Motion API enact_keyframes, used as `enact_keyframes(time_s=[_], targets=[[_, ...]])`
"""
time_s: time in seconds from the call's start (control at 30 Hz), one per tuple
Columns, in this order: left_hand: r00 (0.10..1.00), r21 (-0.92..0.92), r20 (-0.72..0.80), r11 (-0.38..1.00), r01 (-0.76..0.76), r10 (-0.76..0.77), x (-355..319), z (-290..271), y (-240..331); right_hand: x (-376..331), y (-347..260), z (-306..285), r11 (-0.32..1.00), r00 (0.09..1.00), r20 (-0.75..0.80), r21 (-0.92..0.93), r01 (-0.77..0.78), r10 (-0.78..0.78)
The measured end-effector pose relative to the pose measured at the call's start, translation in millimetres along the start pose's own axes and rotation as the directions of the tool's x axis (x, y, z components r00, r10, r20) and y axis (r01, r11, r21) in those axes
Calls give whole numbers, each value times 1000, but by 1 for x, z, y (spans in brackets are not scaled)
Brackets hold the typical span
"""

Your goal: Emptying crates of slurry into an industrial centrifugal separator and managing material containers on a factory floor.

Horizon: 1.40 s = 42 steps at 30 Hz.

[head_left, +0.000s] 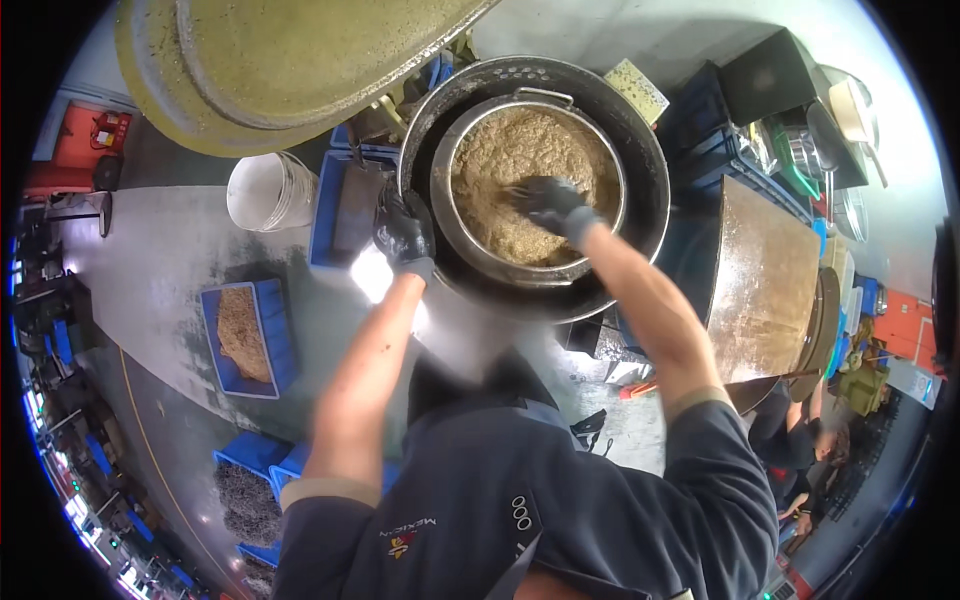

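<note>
A round steel pot [445, 205] with side handles sits inside a larger dark round tub [648, 180]. Loose, grainy light-brown material [520, 140] fills the pot. My right hand [550, 203], in a black glove, is over this material with its fingertips at or in it; motion smears the fingers, so their grip is unclear. At the tub's left side, my left hand [403, 228], also gloved in black, is closed over the rim.
A large yellowish round lid or pan [290, 60] looms at upper left. Left of the tub stand a white bucket [262, 195] and a blue crate [275, 335] holding brown material. A brown-topped table [765, 280] is at right. Another person [785, 430] is at lower right.
</note>
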<state>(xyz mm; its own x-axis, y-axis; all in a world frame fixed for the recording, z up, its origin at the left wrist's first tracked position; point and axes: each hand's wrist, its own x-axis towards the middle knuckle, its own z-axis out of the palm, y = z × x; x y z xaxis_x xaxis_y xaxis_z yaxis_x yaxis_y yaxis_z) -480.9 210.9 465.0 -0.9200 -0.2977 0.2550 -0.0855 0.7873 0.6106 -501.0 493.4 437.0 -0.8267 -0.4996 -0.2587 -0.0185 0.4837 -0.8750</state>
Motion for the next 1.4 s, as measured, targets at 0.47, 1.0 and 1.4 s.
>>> enact_keyframes(time_s=[0.47,1.0,1.4], targets=[[999,-32,-50,999,-10,9,-1,4,-2,59,-6,-27,861,960,-183,-430,-272,211],[1000,-39,3,999,-8,8,-2,4,-19,43,0,-110,641,987,-117,-767,-20,-110],[999,-97,-30,995,-24,21,-6,2,-18,52,4,-114,521,974,-38,-840,-152,224]])
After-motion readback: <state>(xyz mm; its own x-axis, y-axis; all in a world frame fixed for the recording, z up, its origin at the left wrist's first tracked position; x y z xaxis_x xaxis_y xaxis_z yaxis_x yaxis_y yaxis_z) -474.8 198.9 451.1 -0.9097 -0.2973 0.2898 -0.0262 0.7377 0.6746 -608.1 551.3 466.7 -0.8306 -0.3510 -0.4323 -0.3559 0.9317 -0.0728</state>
